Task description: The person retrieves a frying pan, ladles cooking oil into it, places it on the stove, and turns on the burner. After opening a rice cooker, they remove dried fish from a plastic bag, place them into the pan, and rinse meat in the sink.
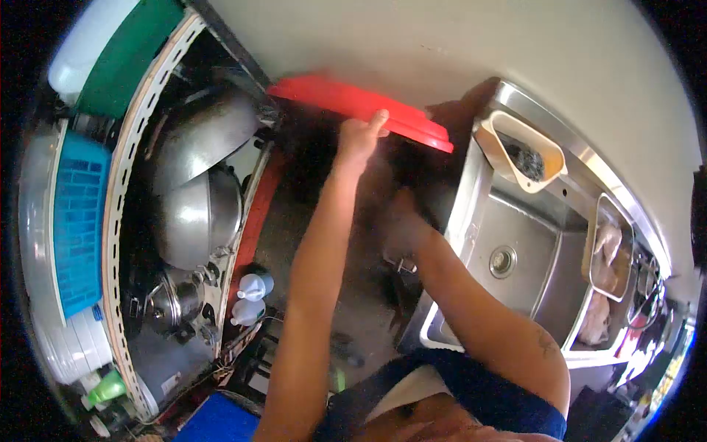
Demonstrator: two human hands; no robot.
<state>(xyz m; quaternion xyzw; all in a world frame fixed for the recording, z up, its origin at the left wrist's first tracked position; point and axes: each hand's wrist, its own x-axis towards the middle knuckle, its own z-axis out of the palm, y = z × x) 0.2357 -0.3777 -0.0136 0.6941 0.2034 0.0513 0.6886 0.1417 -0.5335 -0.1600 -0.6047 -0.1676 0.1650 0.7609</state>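
Note:
A wide red plastic lid or tray (324,93) is tilted near the wall, at the top centre. My left hand (361,138) grips its lower edge, with the thumb over the red rim. Lower and to the right, my right hand (401,221) is blurred and in shadow, left of the sink's edge; its fingers cannot be made out. Dark space lies beneath the red piece, and what is in it is hidden.
At the right is a steel sink (526,291) with a beige basin (501,151) and a tray (596,239) on it. On the left, a metal rack (121,199) holds large steel bowls (184,221), a pot and a blue basket (77,221). Plastic jugs (249,311) stand below.

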